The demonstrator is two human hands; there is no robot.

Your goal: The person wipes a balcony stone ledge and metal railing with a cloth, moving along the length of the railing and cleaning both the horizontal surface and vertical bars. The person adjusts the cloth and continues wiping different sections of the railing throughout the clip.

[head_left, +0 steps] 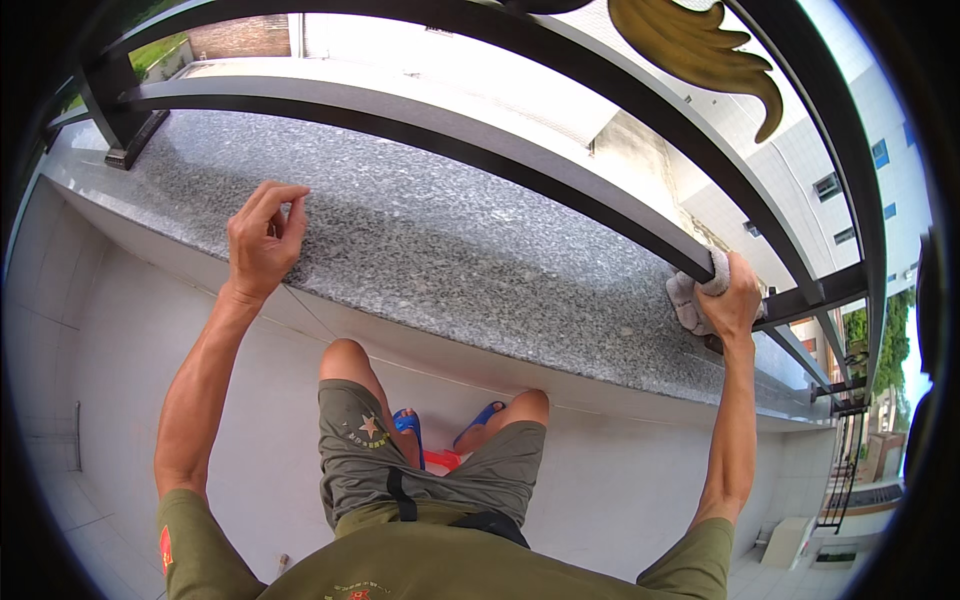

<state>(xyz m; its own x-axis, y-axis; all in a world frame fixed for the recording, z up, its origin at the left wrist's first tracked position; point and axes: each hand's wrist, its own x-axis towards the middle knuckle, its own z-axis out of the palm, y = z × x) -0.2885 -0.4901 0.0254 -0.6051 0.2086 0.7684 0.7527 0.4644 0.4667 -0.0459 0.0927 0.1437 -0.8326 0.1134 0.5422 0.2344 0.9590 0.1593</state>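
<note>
My right hand [734,296] grips a grey cloth [688,303] folded around the lower dark rail [560,178] of a metal railing, close to a post at the right. Part of the cloth hangs below the rail, near the granite ledge [440,255]. My left hand [264,240] hovers over the front part of that ledge, apart from the rail. Its fingers are curled in toward the thumb, and nothing shows between them.
A railing post foot [135,140] stands on the ledge at the far left. A gold leaf-shaped ornament [705,55] is fixed between the upper rails. Below me are a pale tiled floor [250,430], blue sandals [408,425] and a red object [442,459] between my legs.
</note>
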